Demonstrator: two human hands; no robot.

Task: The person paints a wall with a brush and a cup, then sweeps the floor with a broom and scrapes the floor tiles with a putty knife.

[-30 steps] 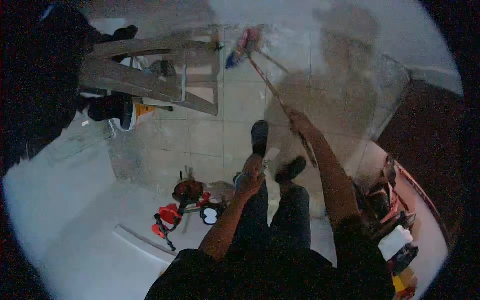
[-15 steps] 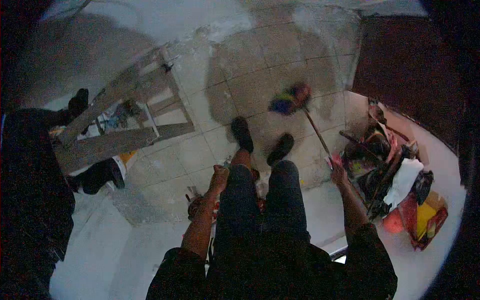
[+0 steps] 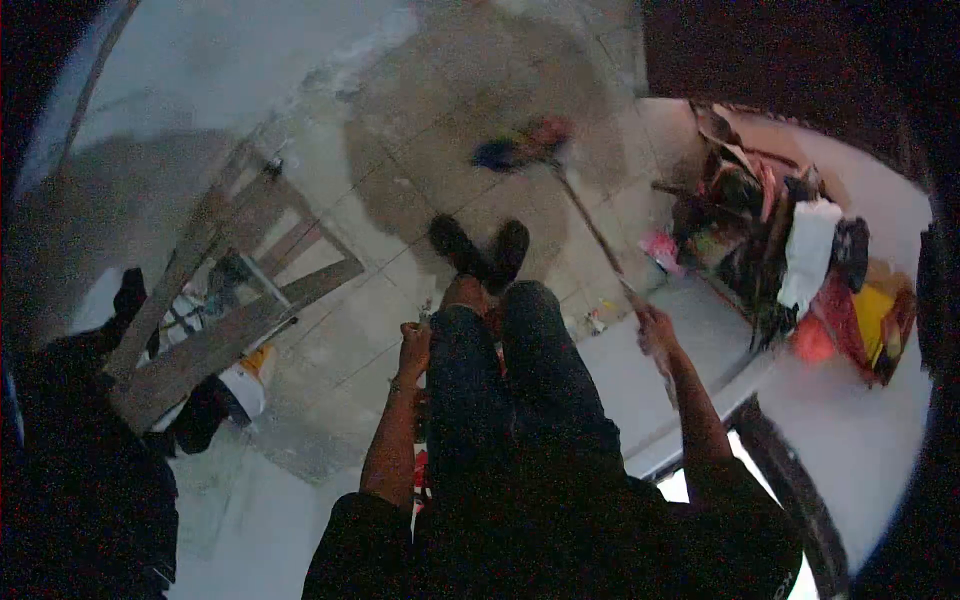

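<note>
While I monitor the head view from my remote station, the tiled floor (image 3: 345, 335) fills the middle of the scene as its largest surface. At the lower left, another person (image 3: 85, 470) in dark clothing occupies the edge; I cannot make out that person's hands. Just beside this person is a wooden frame (image 3: 240, 335) of long boards and crossbars. To the right, a pile (image 3: 735, 230) of mixed articles includes a white item (image 3: 808, 255), a yellow item (image 3: 872, 325) and a red item (image 3: 838, 312).

The wearer's legs (image 3: 555, 355) extend up the centre, ending in two dark shoes (image 3: 510, 245) set close together on the tiles. The broom (image 3: 590, 217) lies ahead and to the right of them: its multicoloured head, blurred, is beyond the shoes, and its handle slopes back towards the wearer's right side.

The right hand (image 3: 657, 330) is wrapped around this handle, with a length of the stick extending past the grip. The left hand (image 3: 413, 345) is beside the left knee, well apart from the broom; the dim view does not let me tell whether its fingers pinch anything. A small pink item (image 3: 660, 250) sits between the handle and the pile.
</note>
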